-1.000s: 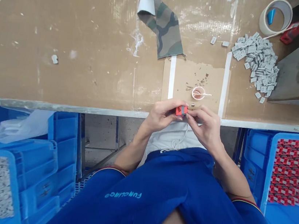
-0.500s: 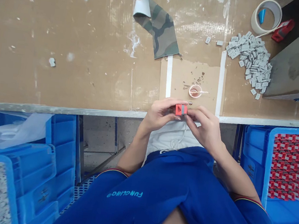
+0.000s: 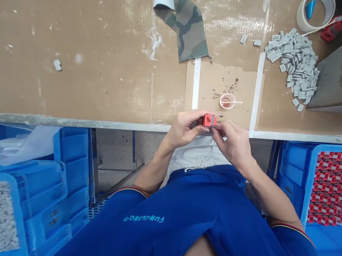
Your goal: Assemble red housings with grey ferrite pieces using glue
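Cup (image 3: 223,95) holding a stick (image 3: 237,102). Left hand (image 3: 184,129) clasping a red block (image 3: 208,120); right hand (image 3: 233,143) touching it, grip unclear.

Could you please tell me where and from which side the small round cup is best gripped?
I would grip the small round cup by its outer wall, coming from the left: it stands open-topped, and the pale stick in it juts over the right rim.

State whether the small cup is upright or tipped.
Upright: the small cup shows its round mouth facing up, with a thin pale stick reaching over the rim.
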The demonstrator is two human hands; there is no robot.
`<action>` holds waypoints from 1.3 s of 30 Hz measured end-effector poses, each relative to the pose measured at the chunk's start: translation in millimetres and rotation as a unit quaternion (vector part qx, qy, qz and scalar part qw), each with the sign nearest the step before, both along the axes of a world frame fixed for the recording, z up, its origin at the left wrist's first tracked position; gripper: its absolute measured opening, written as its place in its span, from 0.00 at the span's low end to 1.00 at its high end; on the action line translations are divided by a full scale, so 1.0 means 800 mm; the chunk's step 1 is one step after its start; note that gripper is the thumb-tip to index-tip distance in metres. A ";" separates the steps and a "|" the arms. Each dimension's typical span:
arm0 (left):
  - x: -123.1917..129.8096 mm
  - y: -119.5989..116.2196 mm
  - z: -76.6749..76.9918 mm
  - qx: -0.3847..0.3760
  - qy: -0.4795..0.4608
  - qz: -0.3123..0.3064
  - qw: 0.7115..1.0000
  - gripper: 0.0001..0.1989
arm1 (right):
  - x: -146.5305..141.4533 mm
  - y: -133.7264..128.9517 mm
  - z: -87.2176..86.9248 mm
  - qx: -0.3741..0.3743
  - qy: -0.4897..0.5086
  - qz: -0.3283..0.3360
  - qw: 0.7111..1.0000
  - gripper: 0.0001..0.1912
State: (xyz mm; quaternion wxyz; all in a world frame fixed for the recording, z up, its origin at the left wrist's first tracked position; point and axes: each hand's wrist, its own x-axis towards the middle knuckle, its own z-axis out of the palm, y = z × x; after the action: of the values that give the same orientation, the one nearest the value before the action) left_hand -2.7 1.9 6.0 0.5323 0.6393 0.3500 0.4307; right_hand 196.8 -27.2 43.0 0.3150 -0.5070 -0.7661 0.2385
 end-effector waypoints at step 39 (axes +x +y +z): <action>0.001 0.004 -0.004 -0.141 -0.161 0.050 0.976 0.30 | -0.023 0.000 0.049 -0.209 0.226 -0.036 0.951 0.08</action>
State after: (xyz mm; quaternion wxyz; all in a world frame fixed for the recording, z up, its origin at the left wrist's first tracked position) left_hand -2.3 5.5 2.8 0.6439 0.4621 0.3488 0.5002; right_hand 178.7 -27.5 82.5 0.3753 -0.5216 -0.5887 0.4905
